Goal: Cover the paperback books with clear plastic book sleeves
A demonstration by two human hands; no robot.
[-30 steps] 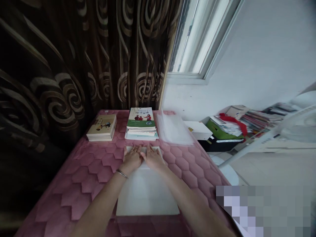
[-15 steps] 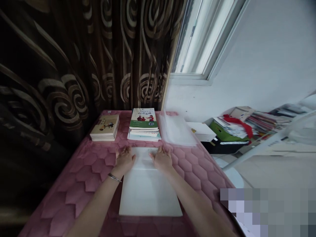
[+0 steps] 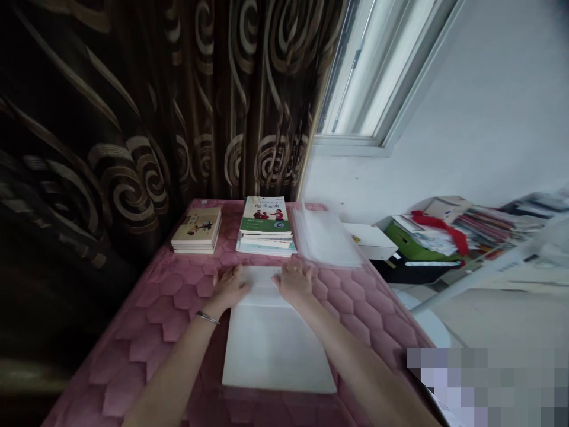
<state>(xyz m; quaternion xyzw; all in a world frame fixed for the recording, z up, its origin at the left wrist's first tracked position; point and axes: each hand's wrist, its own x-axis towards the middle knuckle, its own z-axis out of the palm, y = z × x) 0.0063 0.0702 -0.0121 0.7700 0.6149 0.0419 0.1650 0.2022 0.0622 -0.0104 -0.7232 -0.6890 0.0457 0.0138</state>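
Observation:
A white open book or folded white sheet point(image 3: 278, 350) lies flat in front of me, with a crease across its upper part. A faint see-through film shows past its near edge. My left hand point(image 3: 231, 289) rests on the far left corner, fingers stretched forward over the edge, a thin bangle on the wrist. On the far right corner lies my right hand point(image 3: 294, 284), thumb inward on the white surface and fingers spread. Small print shows between the hands at the far edge. Whether any film is pinched under the fingers is hidden.
Beyond the hands stand a stack of tan books point(image 3: 197, 231) and a stack of booklets point(image 3: 265, 226). Clear plastic sheets point(image 3: 326, 237) lie to their right. Pink quilted cloth point(image 3: 164, 308) covers the table. A white box point(image 3: 371, 240) and piled papers point(image 3: 422, 234) are farther right.
The whole view has shifted slightly, so things sit a little farther right. Both hands stay at the far corners of the white piece, with only small finger movement.

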